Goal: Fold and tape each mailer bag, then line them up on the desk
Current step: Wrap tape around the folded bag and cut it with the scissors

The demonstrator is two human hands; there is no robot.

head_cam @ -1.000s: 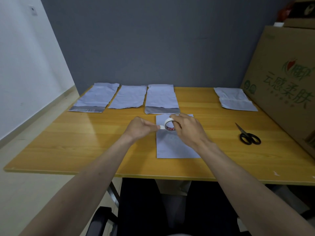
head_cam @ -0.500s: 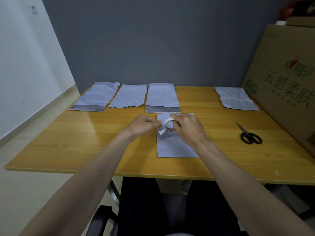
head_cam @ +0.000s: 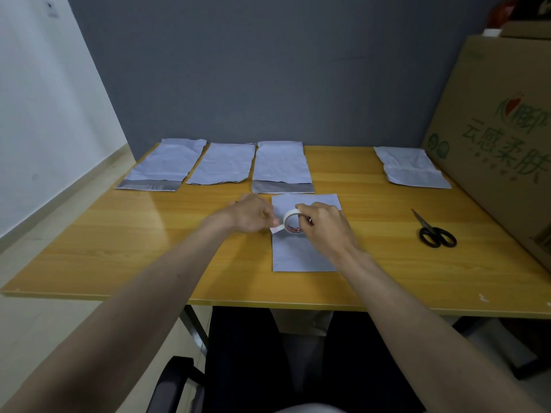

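To your right a big cardboard box (head_cam: 504, 150) stands at the desk's right edge — green printed characters and a red-and-green logo cover the side facing you. Smaller cartons (head_cam: 527, 29) sit on top of it, only partly in view. Ahead of you a dark grey wall (head_cam: 268, 70) runs behind the desk; a white wall (head_cam: 44, 114) closes off your left, with a small plate (head_cam: 51, 8) high up on it and a pale skirting strip along its foot. Pale floor (head_cam: 35, 317) shows below — and part of a black chair (head_cam: 176, 380) shows under the desk's near edge.
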